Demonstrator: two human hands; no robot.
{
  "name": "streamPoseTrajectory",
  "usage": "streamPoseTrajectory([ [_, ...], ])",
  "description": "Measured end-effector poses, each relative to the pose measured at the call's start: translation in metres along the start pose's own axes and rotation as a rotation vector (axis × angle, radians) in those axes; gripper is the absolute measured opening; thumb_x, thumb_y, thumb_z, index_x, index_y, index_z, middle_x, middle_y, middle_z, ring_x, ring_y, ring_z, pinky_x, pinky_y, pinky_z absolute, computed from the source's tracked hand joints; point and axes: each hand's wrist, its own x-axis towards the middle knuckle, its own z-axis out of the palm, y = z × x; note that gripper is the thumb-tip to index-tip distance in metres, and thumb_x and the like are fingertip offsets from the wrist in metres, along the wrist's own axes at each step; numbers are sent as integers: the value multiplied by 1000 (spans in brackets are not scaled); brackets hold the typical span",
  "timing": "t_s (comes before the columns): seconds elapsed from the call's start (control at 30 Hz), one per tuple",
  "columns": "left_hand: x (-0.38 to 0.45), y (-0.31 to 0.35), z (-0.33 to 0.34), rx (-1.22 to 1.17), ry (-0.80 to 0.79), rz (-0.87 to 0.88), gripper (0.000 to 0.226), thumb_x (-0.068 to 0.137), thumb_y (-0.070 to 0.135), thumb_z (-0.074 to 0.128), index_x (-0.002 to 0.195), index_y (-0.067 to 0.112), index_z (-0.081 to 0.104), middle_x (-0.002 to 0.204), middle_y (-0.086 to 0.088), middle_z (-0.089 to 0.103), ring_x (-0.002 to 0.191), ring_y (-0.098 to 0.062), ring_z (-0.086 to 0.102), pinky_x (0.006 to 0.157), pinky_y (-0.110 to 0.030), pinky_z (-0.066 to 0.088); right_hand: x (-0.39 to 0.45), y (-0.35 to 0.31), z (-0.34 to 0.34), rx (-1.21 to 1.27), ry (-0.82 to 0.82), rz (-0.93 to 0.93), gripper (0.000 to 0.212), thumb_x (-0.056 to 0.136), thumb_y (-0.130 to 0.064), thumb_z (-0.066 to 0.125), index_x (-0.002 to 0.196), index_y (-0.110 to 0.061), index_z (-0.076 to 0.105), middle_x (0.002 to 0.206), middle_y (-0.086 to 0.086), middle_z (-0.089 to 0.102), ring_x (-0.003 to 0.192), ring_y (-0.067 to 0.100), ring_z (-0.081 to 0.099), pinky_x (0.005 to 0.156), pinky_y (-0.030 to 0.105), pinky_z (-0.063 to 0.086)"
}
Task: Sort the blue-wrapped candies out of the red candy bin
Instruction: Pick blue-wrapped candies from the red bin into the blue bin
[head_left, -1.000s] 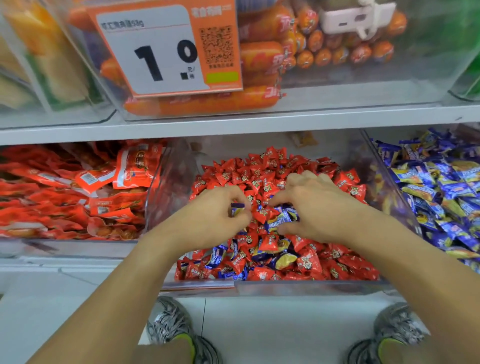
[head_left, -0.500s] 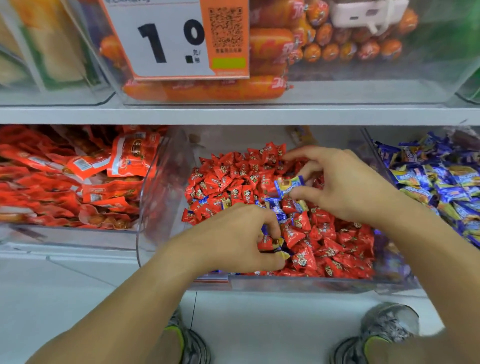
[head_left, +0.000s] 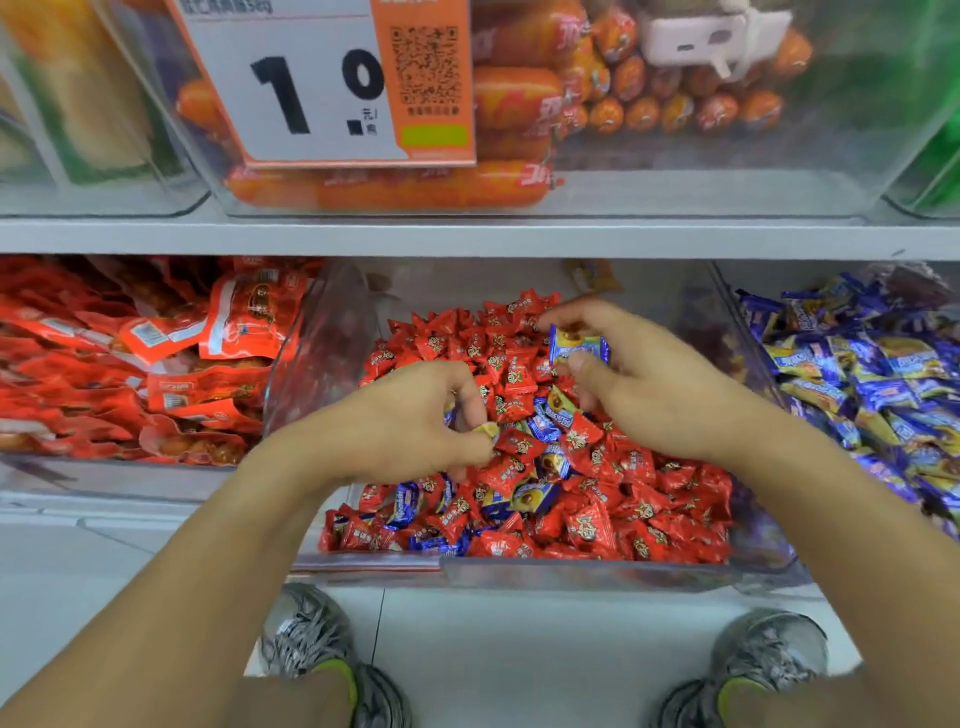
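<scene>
A clear plastic bin (head_left: 571, 574) on the lower shelf is heaped with red-wrapped candies (head_left: 649, 514). Several blue-wrapped candies (head_left: 524, 499) lie mixed in near its middle and front. My right hand (head_left: 644, 384) hovers over the pile's right part and pinches one blue-wrapped candy (head_left: 577, 347) between thumb and fingers, lifted off the heap. My left hand (head_left: 410, 421) rests on the middle of the pile, fingers curled around a small candy with a yellow tip (head_left: 485, 430); most of it is hidden in the hand.
To the right stands a bin of blue-and-yellow wrapped candies (head_left: 878, 374). At the left is a bin of red snack packs (head_left: 135, 364). The upper shelf (head_left: 467, 236) carries orange sausages and a price tag (head_left: 332, 83). My shoes (head_left: 317, 649) show on the white floor.
My right hand has lifted the blue candy a little higher and to the right. My left hand has moved up from the front of the pile to its middle, still closed on a candy.
</scene>
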Motion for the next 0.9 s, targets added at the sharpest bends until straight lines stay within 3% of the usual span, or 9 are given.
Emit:
streamPoseTrajectory([
  [0.1, 8, 2, 5, -82, 27, -65, 12, 90, 18, 49, 99, 24, 54, 71, -1, 68, 56, -16, 57, 52, -29, 43, 2, 1, 13, -244, -113, 58, 26, 97, -18, 47, 117, -35, 51, 101, -3, 46, 86, 11, 53, 73, 26, 38],
  [0.2, 17, 4, 12, 72, 72, -88, 14, 93, 27, 46, 89, 19, 57, 69, 1, 56, 58, -17, 47, 55, -31, 38, 4, 3, 25, -541, -152, 142, 29, 92, -43, 57, 115, -27, 50, 105, 1, 39, 88, 19, 46, 78, 32, 41],
  [0.33, 22, 5, 26, 312, 219, 4, 41, 96, 49, 47, 77, 13, 50, 66, -4, 54, 59, -19, 47, 55, -35, 37, 13, 1, 27, -579, -122, 208, 26, 91, -39, 62, 111, -25, 53, 108, 4, 44, 92, 24, 50, 76, 32, 42],
  [0.4, 22, 5, 31, 274, 206, 93, 34, 98, 46, 47, 85, 16, 57, 73, -4, 62, 63, -18, 55, 60, -36, 44, 14, 5, 24, -551, -131, 206, 23, 95, -37, 59, 113, -25, 50, 110, 4, 43, 93, 22, 47, 78, 32, 40],
  [0.5, 25, 4, 35, 208, 192, 160, 14, 96, 39, 55, 106, 33, 62, 91, 7, 69, 83, -11, 63, 77, -35, 52, 9, 9, 14, -421, -139, 169, 19, 97, -38, 57, 110, -29, 46, 103, 0, 42, 94, 19, 48, 79, 31, 36],
  [0.6, 28, 5, 40, 361, 189, 175, 45, 90, 44, 62, 133, 36, 54, 96, 10, 66, 104, -14, 61, 80, -26, 46, 6, 9, 1, -317, -9, 46, 12, 99, -32, 54, 108, -30, 47, 81, -7, 50, 74, 11, 51, 65, 28, 34],
  [0.67, 32, 6, 43, 495, 193, 155, 56, 90, 42, 63, 142, 36, 45, 110, 3, 67, 115, -19, 58, 81, -29, 44, 4, 6, -4, -243, 59, -14, 10, 100, -25, 52, 109, -29, 49, 61, -9, 50, 54, 6, 51, 53, 20, 35],
  [0.77, 37, 6, 45, 507, 239, 123, 45, 89, 25, 64, 132, 37, 55, 118, 0, 67, 111, -24, 60, 79, -33, 48, -1, 5, -4, -171, 28, -37, 15, 102, -17, 45, 111, -29, 49, 60, -8, 43, 45, 7, 43, 47, 22, 32],
  [0.9, 38, 2, 36, 473, 324, 106, 23, 80, 19, 65, 100, 31, 63, 90, 5, 66, 90, -23, 63, 61, -30, 41, -3, 3, 9, -171, -93, -52, 11, 97, -25, 50, 102, -35, 48, 84, -13, 48, 74, -4, 49, 68, 20, 37],
])
